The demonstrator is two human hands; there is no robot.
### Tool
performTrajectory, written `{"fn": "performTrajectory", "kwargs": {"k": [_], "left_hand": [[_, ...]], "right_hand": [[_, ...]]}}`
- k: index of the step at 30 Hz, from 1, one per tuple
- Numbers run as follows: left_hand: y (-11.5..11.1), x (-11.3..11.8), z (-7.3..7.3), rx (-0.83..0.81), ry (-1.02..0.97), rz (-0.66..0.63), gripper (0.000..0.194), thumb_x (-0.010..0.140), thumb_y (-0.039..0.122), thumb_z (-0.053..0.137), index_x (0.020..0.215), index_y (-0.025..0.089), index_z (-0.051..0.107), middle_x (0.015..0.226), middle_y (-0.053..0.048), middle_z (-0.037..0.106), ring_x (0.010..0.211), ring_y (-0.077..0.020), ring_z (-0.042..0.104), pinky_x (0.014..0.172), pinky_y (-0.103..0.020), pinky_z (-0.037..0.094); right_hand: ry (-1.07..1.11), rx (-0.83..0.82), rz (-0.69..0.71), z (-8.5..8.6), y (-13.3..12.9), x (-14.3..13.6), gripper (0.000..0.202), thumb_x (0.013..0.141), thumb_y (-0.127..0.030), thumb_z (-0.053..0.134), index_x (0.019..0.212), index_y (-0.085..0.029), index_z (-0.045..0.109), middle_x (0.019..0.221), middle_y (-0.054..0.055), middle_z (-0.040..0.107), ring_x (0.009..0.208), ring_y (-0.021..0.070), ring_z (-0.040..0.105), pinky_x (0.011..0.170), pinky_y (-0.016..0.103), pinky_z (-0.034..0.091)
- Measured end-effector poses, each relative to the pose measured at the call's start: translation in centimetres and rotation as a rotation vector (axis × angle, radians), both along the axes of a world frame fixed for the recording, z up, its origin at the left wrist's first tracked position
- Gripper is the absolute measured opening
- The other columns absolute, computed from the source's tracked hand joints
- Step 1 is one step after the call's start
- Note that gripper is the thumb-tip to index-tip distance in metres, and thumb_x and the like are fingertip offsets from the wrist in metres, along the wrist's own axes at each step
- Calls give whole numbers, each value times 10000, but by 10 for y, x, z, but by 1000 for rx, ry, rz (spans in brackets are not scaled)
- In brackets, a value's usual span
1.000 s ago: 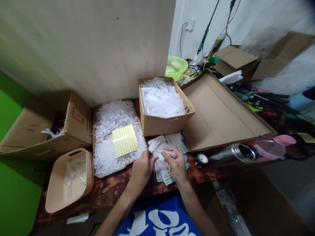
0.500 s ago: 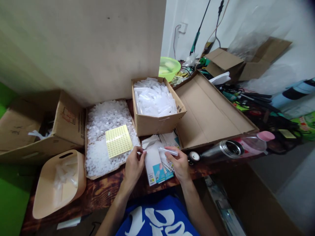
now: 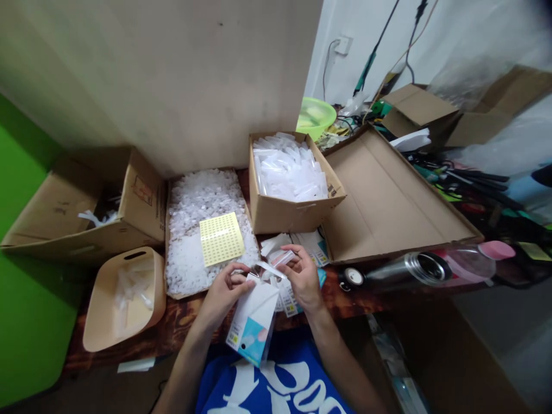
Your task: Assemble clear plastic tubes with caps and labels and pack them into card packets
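Note:
My left hand (image 3: 226, 290) pinches the top edge of a white and blue printed packet (image 3: 254, 319), which hangs tilted over the table's front edge. In my right hand (image 3: 305, 280) is a clear plastic tube (image 3: 284, 258), held between thumb and fingers. A thin whitish strip (image 3: 271, 269) runs from the packet's top to my right thumb; whether it is the packet's flap I cannot tell. More printed packets (image 3: 290, 302) lie on the table beneath and behind my hands. Close to my left hand is a yellow sheet of small stickers (image 3: 222, 238).
The sticker sheet rests on a shallow tray of small white pieces (image 3: 185, 230). Behind stands a carton (image 3: 297, 215) full of clear tubes. At left are a beige basket (image 3: 99, 322) and an open carton (image 3: 146, 198). A steel flask (image 3: 397, 269) and pink-capped bottle (image 3: 470, 263) lie at right.
My left hand has lifted the packet off the pile and toward my body. My right hand, still with the tube, has come to the packet's top. The view has shifted left.

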State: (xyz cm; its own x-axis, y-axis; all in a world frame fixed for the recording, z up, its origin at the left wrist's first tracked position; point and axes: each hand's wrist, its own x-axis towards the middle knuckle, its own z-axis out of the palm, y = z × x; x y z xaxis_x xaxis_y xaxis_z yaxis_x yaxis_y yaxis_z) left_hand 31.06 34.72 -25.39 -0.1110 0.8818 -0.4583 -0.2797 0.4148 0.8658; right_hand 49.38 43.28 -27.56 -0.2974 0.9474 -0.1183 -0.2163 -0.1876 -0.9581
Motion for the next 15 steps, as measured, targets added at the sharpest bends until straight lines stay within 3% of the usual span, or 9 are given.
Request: {"fn": "performTrajectory", "kwargs": {"k": [4, 7, 11, 13, 15], "left_hand": [[-9, -7, -3, -11, -105, 42, 484, 716, 457, 838, 1021, 183, 581, 678, 25, 688, 553, -122, 622, 509, -190, 446], [-15, -14, -1, -19, -121, 86, 496, 706, 487, 837, 1012, 178, 597, 670, 27, 680, 526, -116, 601, 495, -190, 433], [-20, -26, -3, 17, -93, 140, 506, 692, 516, 833, 997, 186, 602, 700, 23, 687, 532, -120, 605, 494, -192, 430], [-22, -33, -5, 45, -89, 160, 506, 694, 533, 824, 984, 192, 589, 698, 24, 686, 516, -114, 593, 487, -191, 424], [-26, -40, -7, 67, -92, 169, 493, 706, 528, 819, 976, 196, 574, 701, 19, 688, 522, -117, 597, 489, -191, 427]], "right_hand": [[3, -38, 36, 0, -8, -21, 619, 675, -487, 891, 1082, -250, 490, 726, -14, 705, 539, 160, 634, 488, 235, 483], [-31, -8, 90, -1, -14, -32, 579, 702, -498, 875, 1096, -252, 530, 725, -16, 695, 547, 161, 625, 501, 245, 486], [-103, 195, 258, 2, -15, -46, 373, 833, -568, 742, 953, -217, 706, 892, 69, 724, 845, 230, 692, 776, 344, 557], [-133, 323, 397, 5, -16, -52, 416, 933, -591, 600, 875, -214, 767, 1036, 100, 715, 1010, 253, 670, 937, 389, 515], [-119, 361, 502, 6, -19, -57, 535, 980, -637, 462, 906, -228, 799, 1134, 105, 689, 1098, 263, 640, 1002, 406, 479]]}}
